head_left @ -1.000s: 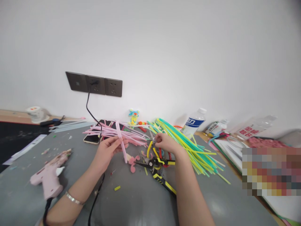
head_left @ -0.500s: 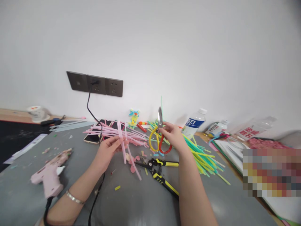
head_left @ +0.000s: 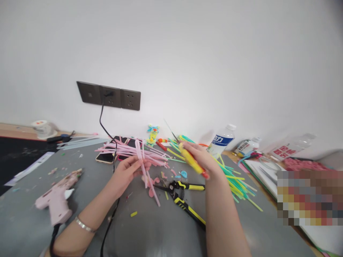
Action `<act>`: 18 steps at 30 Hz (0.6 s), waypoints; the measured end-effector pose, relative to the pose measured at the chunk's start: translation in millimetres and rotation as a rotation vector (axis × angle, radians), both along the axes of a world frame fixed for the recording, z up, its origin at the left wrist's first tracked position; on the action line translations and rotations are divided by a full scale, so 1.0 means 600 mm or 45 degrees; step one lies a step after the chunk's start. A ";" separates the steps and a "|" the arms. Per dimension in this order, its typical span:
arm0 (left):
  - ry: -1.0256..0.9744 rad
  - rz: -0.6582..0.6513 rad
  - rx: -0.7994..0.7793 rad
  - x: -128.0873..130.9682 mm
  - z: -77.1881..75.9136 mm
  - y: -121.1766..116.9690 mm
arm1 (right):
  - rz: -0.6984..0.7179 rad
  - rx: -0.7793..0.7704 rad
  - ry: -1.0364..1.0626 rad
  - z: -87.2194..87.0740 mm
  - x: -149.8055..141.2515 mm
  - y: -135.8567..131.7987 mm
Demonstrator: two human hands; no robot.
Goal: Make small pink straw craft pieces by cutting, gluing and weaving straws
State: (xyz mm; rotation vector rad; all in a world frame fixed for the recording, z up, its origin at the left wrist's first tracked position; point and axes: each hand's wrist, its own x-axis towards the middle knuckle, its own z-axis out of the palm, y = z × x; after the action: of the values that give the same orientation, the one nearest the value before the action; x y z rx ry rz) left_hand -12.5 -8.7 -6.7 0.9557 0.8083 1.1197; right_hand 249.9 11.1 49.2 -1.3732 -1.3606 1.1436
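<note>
From where I'm standing, the right hand has just swung the scissors round. Half a second ago their blades pointed up and both loops showed; now they are turned nearly edge-on, blades slanting up and away to the left. The fingers are closed about the handles, though I can't tell whether the blades are parted. The left hand keeps its pinch on a few pink strips, their lower ends hanging over the surface near the black-and-yellow pliers. So the cutting tool is up and in hand, near those strips but not touching them. The scissors' lifting has also left a small blue piece in plain sight beyond the pliers.
</note>
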 end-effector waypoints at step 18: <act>0.175 -0.147 0.170 0.005 0.003 -0.010 | 0.289 -0.148 0.619 0.004 -0.114 -0.009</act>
State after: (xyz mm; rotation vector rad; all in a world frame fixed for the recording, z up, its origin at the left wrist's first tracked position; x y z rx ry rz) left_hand -9.4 -14.9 -4.9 1.1873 0.7857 1.0254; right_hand 181.2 5.9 51.4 -0.9432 -1.1227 1.6066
